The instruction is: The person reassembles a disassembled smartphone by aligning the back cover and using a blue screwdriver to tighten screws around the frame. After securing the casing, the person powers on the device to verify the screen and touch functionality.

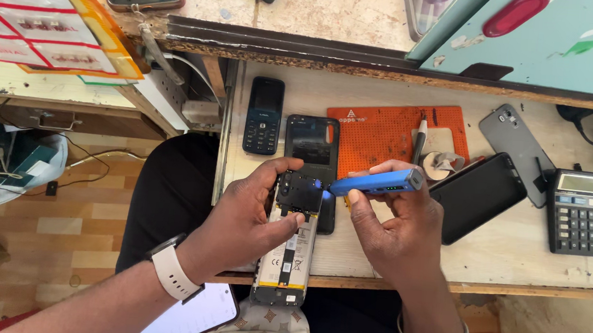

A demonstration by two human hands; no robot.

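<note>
Opened phone (289, 247) sits at 6 o'clock over the tabletop (501, 256) edge, left hand (239, 225) grip closed on its sides. Right hand (397, 227) grip closed on blue electric screwdriver (377, 183). Likely light, rigid, fragile internals: hold the edges, not the board.

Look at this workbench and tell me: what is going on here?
A person sits at a wooden workbench. The left hand holds an opened phone with its back off and battery showing. The right hand holds a blue electric screwdriver, tip at the phone's upper part. A keypad phone, orange mat and calculator lie on the bench.
</note>
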